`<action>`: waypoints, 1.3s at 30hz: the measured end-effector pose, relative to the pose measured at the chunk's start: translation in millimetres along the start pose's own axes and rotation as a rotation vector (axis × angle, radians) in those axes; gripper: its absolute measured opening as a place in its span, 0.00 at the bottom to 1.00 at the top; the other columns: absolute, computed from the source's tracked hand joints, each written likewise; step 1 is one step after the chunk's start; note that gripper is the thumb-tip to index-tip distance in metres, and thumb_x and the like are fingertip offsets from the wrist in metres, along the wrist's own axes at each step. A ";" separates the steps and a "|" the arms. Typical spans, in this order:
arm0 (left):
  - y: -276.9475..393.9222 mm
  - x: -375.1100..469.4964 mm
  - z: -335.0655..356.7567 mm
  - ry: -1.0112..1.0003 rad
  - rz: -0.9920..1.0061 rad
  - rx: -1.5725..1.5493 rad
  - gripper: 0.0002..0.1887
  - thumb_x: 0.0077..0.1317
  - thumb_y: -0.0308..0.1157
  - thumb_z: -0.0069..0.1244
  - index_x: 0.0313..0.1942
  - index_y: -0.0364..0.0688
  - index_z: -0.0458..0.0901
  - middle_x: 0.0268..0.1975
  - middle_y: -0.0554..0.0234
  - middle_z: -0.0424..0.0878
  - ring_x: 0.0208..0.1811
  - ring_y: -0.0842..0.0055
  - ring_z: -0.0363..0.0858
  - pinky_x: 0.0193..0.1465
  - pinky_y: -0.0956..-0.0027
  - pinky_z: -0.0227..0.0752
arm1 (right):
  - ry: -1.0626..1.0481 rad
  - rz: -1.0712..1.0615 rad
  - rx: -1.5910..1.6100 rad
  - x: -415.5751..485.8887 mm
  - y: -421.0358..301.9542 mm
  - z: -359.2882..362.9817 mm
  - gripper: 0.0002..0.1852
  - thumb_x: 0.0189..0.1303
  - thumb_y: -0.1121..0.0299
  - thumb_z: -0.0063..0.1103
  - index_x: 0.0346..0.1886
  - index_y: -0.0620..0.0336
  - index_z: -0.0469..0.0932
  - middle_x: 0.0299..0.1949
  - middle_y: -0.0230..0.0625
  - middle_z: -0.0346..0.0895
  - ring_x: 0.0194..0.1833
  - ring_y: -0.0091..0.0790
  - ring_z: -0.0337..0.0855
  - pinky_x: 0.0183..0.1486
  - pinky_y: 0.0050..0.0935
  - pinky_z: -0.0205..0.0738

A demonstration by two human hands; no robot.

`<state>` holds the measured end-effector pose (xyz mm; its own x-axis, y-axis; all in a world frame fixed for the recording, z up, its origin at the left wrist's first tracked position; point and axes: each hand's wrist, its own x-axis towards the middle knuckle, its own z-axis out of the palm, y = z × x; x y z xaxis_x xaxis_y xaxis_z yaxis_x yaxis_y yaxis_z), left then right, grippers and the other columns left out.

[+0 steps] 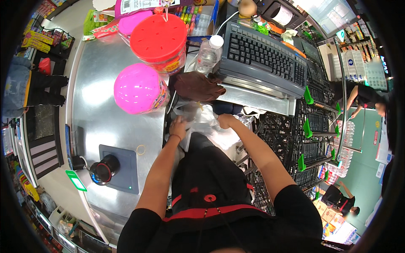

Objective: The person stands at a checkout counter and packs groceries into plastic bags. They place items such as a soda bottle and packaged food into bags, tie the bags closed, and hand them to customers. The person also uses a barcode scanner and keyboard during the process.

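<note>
Both of my hands are on translucent white plastic bags (204, 118) beside the inner edge of the metal counter. My left hand (178, 127) lies on the bags at their left side, fingers bent; whether it grips them is unclear. My right hand (225, 121) is closed on the white plastic at the right side. A brown cloth (197, 86) is just beyond the bags. Left of it stands a jar with a pink domed lid (137, 88), and behind that a tub with a red lid (158, 36). A clear bottle with a white cap (208, 55) stands beyond the cloth.
A black keyboard (265, 53) sits above a metal drawer front at the right. On the metal counter (101, 126) are a dark pad (126, 170) and a black scanner (105, 170). Black wire racks (284, 136) stand right. Other people (340, 199) are at the far right and far left.
</note>
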<state>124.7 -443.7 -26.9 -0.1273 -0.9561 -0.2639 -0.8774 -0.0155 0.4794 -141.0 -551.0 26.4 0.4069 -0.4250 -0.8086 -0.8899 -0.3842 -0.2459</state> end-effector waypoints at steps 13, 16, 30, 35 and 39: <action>24.8 4.7 -6.0 -0.145 -0.330 -0.098 0.17 0.62 0.44 0.54 0.50 0.52 0.76 0.40 0.45 0.84 0.40 0.49 0.83 0.44 0.49 0.75 | -0.101 -0.061 -0.096 -16.8 0.9 -23.1 0.14 0.44 0.77 0.56 0.36 0.69 0.83 0.38 0.53 0.83 0.43 0.50 0.85 0.41 0.43 0.78; 26.8 -0.4 -3.3 -0.063 -0.344 -0.077 0.15 0.63 0.42 0.52 0.47 0.49 0.75 0.34 0.44 0.85 0.39 0.48 0.84 0.40 0.49 0.76 | -0.117 -0.083 -0.119 -19.8 -3.6 -23.2 0.14 0.45 0.76 0.56 0.36 0.69 0.83 0.40 0.53 0.83 0.45 0.51 0.85 0.42 0.43 0.78; 16.5 -13.6 -35.3 -0.375 0.043 0.308 0.12 0.62 0.32 0.47 0.41 0.54 0.86 0.46 0.55 0.84 0.51 0.59 0.82 0.51 0.56 0.76 | -0.133 -0.191 -0.224 -43.8 3.2 -58.0 0.13 0.50 0.69 0.58 0.39 0.63 0.84 0.41 0.48 0.84 0.48 0.50 0.83 0.51 0.45 0.74; 6.5 -4.8 -26.6 -0.484 0.088 0.120 0.12 0.59 0.25 0.47 0.40 0.47 0.86 0.52 0.53 0.78 0.58 0.59 0.75 0.60 0.59 0.70 | -0.257 -0.243 -0.259 -50.3 -1.4 -69.8 0.18 0.57 0.61 0.63 0.44 0.66 0.81 0.44 0.51 0.82 0.49 0.54 0.81 0.51 0.44 0.74; 4.8 -3.4 -11.7 -0.480 0.165 -0.273 0.16 0.57 0.21 0.44 0.44 0.40 0.85 0.55 0.48 0.73 0.59 0.55 0.72 0.62 0.62 0.67 | -0.222 -0.223 -0.194 -59.8 1.4 -75.7 0.19 0.55 0.61 0.65 0.46 0.65 0.81 0.44 0.51 0.82 0.50 0.52 0.81 0.51 0.44 0.75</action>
<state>126.4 -443.9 -13.9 -0.5039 -0.7136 -0.4867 -0.6852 -0.0128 0.7282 -151.0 -588.1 114.9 0.5129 -0.1331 -0.8481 -0.7198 -0.6050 -0.3404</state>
